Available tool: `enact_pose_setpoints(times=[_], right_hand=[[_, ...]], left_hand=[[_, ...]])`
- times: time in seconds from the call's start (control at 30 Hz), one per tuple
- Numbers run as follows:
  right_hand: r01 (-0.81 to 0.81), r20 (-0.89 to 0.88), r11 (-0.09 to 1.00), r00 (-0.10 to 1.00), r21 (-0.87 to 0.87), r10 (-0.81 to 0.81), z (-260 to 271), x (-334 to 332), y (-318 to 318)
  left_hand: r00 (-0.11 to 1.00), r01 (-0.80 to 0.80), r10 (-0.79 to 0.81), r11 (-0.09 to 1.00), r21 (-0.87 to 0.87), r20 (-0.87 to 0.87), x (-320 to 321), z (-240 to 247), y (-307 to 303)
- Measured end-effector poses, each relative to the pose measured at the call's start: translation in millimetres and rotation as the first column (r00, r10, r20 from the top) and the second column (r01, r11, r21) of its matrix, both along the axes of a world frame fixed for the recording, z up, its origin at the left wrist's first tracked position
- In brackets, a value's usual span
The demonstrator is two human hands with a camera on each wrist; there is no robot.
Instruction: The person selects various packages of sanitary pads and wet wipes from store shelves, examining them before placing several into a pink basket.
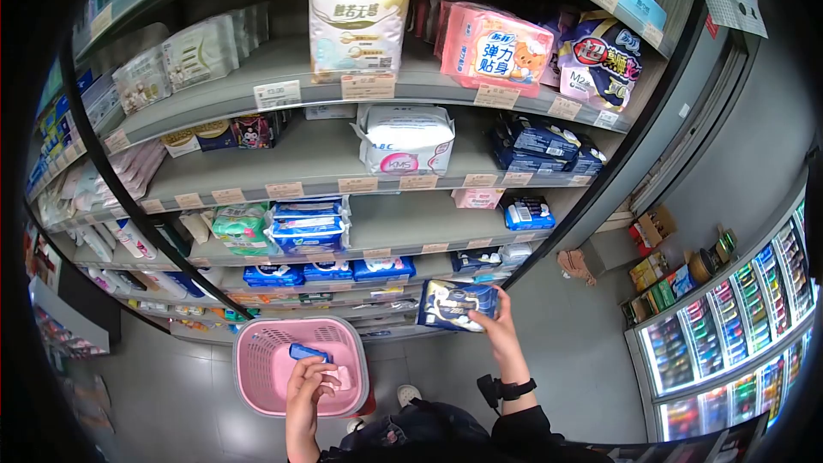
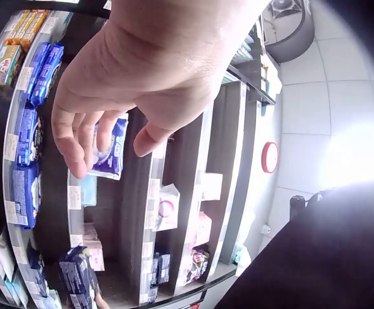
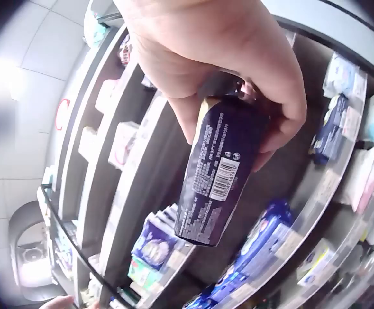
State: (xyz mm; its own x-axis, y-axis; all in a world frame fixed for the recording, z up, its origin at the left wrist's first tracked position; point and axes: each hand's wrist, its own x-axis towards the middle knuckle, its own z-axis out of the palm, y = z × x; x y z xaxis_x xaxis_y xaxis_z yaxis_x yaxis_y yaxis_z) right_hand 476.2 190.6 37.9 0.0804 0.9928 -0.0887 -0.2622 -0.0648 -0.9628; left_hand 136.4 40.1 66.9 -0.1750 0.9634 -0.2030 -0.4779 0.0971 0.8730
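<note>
My right hand (image 1: pixel 506 336) grips a dark blue pack of sanitary pads (image 1: pixel 447 305) by its right end, thumb across the printed front. In the right wrist view, the pack's narrow side (image 3: pixel 216 174) shows a barcode and white print. My left hand (image 1: pixel 304 394) hovers over a pink plastic basket (image 1: pixel 358 334), fingers loosely bent with nothing held between them. Inside the basket lies a small blue pack (image 1: pixel 300 351), partly hidden by the fingers. From the left wrist, the left hand (image 2: pixel 142 84) overlaps a purple-blue pack (image 2: pixel 113 148) standing on the shelf behind it.
Shelves of packaged pads curve across the front, including a white pack (image 1: pixel 403 141), a pink bear pack (image 1: pixel 497 47) and blue packs (image 1: pixel 309 227). Lit drinks coolers (image 1: pixel 729 317) stand at the right, past the grey floor (image 1: pixel 549 360). Cartons (image 1: pixel 664 279) sit by the wall.
</note>
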Motion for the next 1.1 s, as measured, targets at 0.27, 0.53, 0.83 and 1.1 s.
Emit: enact_pose_setpoints(times=[0.27,0.53,0.83,1.1], right_hand=[[0.111,-0.103,0.955,0.984,-0.274,-0.144,-41,62,52],[0.102,-0.138,0.963,0.981,-0.248,-0.139,-53,82,97],[0.241,-0.202,0.951,0.939,-0.192,-0.278,-68,90,120],[0.473,-0.235,0.848,0.819,-0.239,-0.523,-76,109,146]], left_hand=[[0.999,-0.019,0.019,1.0,-0.013,-0.042,25,-5,28],[0.993,-0.098,0.096,0.995,-0.031,-0.063,34,-5,27],[0.982,-0.175,0.169,0.982,-0.072,-0.083,42,-13,17],[0.976,-0.203,0.193,0.973,-0.106,-0.098,53,-14,13]])
